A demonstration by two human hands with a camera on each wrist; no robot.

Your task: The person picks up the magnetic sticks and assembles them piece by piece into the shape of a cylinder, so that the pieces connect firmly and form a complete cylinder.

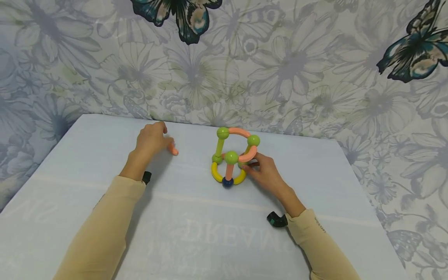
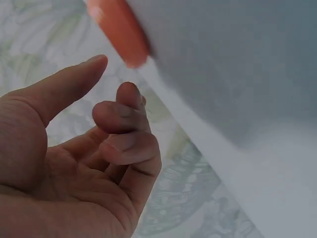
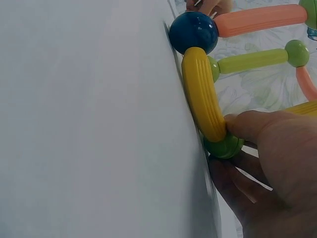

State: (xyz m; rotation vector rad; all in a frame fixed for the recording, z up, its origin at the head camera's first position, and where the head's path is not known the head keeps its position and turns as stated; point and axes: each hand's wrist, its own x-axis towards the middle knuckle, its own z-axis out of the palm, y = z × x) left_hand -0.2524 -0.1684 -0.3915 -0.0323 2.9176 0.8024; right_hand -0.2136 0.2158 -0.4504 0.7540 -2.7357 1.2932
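A toy frame of magnetic sticks and balls stands on the table right of centre. Its lower ring has yellow curved sticks, green balls and a dark blue ball; orange and green sticks rise to an upper orange arc. My right hand grips a low green ball at the ring's right side, thumb against the yellow stick's end. To the left, an orange curved stick lies on the table, partly hidden by my left hand. In the left wrist view, those fingers bend loosely, with nothing between them and the thumb.
The white table has faint lettering near its front. Behind it rises a flower-patterned wall with butterfly decorations. Black wrist cameras sit at both sleeve cuffs.
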